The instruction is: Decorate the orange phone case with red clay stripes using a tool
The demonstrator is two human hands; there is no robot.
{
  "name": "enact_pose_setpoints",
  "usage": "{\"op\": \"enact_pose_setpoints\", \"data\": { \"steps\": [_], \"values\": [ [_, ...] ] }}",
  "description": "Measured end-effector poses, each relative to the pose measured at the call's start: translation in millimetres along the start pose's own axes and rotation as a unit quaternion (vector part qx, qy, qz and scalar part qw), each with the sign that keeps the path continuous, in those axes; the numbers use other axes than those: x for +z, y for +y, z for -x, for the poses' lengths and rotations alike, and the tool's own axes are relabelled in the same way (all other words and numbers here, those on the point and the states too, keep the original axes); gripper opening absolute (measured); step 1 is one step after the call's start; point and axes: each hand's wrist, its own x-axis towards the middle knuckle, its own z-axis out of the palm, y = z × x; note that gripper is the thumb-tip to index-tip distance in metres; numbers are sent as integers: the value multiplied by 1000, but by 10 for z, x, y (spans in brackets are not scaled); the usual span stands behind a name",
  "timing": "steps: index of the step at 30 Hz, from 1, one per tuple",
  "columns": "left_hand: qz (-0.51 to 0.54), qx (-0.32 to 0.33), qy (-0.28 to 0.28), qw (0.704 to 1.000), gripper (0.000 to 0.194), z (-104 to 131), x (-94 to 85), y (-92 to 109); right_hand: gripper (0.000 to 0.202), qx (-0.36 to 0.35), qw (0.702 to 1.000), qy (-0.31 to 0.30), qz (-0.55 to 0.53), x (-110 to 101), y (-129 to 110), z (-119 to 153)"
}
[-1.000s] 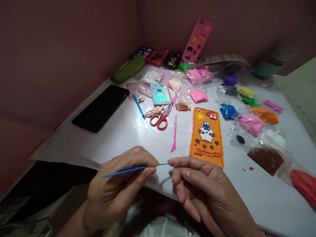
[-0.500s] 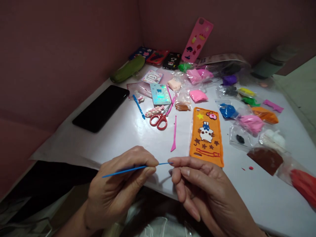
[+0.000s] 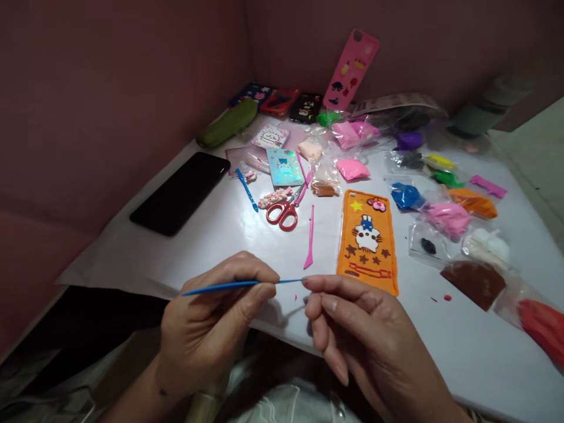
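My left hand (image 3: 224, 308) pinches a thin blue clay modelling tool (image 3: 220, 288) between thumb and fingers, its tapered end pointing right. At that tip, the index fingertip of my right hand (image 3: 361, 329) touches or nearly touches it. The thumb of this hand is apart from the index finger and the other fingers are loosely bent, gripping nothing. Just beyond my right hand lies an orange phone case (image 3: 367, 241) with a white cat figure, stars and a red ribbon outline in clay. A pink modelling knife (image 3: 311, 238) rests to its left.
Red-handled scissors (image 3: 288, 214), a blue tool (image 3: 247, 189) and a black phone (image 3: 181, 194) lie on the left. Bags of coloured clay, such as blue (image 3: 406, 196) and red (image 3: 541, 329), spread over the right. A pink case (image 3: 352, 70) leans against the wall; a bottle (image 3: 489, 108) stands behind.
Both hands have risen slightly, and the blue tool lies more level. A tiny red scrap now shows on the table between the hands.
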Motion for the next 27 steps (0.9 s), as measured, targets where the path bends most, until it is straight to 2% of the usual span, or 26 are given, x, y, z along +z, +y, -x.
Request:
{"op": "enact_pose_setpoints", "data": {
  "steps": [1,2,3,4,5,7,8,10,13,17,23,25,27],
  "values": [
    [-7,-6,5,1000,18,-1,-13,-10,22,-31,998,17,60,-9,7,9],
    [-16,-9,4,1000,18,-1,-34,-22,20,-91,986,34,139,-20,15,16],
    [-24,-6,-3,1000,19,-3,-63,-37,17,-174,956,45,230,-35,25,23],
    [-32,2,-15,999,20,-4,-96,-54,16,-270,905,49,324,-51,38,26],
    [-41,12,-24,999,21,-6,-131,-72,19,-359,838,44,409,-68,53,27],
    [-60,22,-31,998,23,-12,-191,-104,27,-470,706,13,530,-99,89,22],
    [-67,19,-26,997,22,-17,-212,-117,29,-490,661,1,568,-110,106,17],
    [-77,11,-12,997,20,-28,-230,-133,31,-498,609,-11,618,-119,132,5],
    [-77,13,-9,997,19,-47,-216,-144,30,-499,569,-10,654,-108,144,-11],
    [-73,18,-10,997,19,-49,-206,-160,26,-502,538,-1,677,-112,130,-8],
    [-66,1,-5,998,18,-26,-221,-201,24,-508,484,13,713,-252,90,60],
    [-63,-4,-7,998,18,-23,-208,-204,24,-510,475,12,717,-302,85,86],
    [-60,-15,2,998,17,-18,-189,-198,24,-510,485,8,710,-336,92,106]
  ]
}}
